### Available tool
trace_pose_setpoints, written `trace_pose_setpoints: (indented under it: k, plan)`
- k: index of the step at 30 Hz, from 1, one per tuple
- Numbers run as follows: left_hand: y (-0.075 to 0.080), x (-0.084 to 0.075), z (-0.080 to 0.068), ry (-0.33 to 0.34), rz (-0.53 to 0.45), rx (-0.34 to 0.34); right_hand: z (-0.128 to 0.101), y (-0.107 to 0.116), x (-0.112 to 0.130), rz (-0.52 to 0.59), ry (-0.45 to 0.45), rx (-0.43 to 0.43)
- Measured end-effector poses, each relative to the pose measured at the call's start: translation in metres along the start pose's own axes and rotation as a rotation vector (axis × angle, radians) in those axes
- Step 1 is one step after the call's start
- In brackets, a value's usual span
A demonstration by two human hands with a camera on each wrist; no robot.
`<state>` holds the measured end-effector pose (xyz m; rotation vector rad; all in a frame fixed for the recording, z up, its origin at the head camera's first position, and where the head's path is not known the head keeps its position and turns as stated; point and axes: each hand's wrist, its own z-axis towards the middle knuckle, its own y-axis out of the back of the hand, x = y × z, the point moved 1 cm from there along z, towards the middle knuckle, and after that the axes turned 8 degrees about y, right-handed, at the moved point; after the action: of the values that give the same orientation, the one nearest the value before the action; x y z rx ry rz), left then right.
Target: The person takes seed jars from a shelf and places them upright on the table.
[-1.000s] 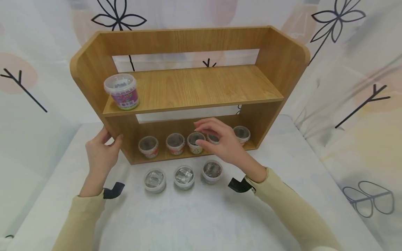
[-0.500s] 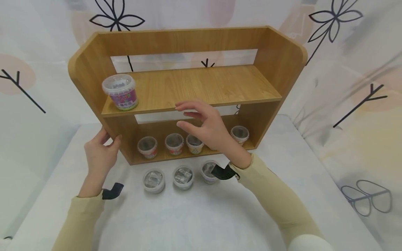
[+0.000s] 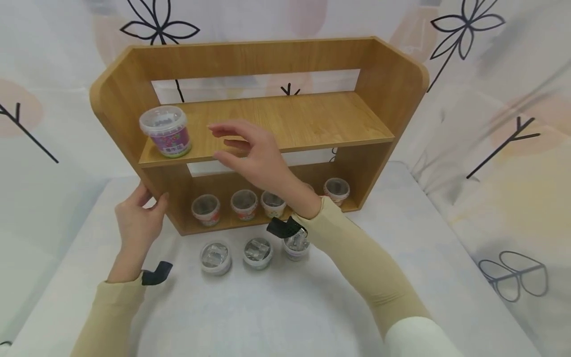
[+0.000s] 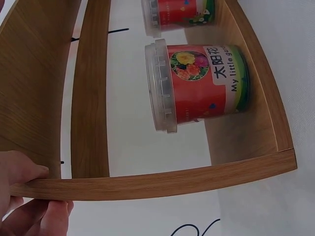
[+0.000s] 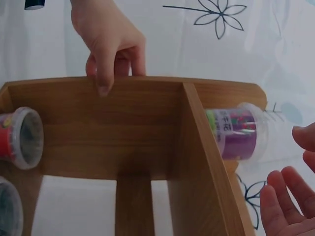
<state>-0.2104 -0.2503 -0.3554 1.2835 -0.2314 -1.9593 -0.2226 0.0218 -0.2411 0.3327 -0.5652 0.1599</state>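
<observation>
The right hand (image 3: 254, 153), fingers spread and holding nothing, hovers near the purple-labelled clear plastic tub (image 3: 166, 130) on the upper shelf. The left hand (image 3: 136, 223) grips the left side panel of the light wooden two-tier rack (image 3: 285, 59).

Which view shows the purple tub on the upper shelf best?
Head view: the purple tub stands whole and upright at the upper shelf's left end. Right wrist shows it partly hidden behind a shelf board. Left wrist shows only red tubs, not the purple one.

Both arms w/ beige long sleeves (image 3: 357, 258), small black clip-like device at ea. wrist (image 3: 156, 273).
</observation>
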Motion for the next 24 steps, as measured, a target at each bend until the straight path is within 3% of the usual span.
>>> trace_pose_setpoints:
  k: [6,13,21,24]
  plan:
    - [0.0,0.004,0.0,-0.019,-0.025,-0.016,0.022,-0.019,-0.008,-0.108,0.013,0.049]
    - [0.002,0.004,-0.002,0.001,-0.023,-0.018,0.04,-0.036,-0.014,-0.182,-0.079,0.102]
    - [-0.001,0.004,-0.001,-0.002,-0.023,-0.011,0.041,-0.041,-0.013,-0.229,-0.082,0.09]
    - [-0.002,0.005,-0.001,-0.009,-0.023,-0.011,0.042,-0.043,-0.012,-0.231,-0.124,0.083]
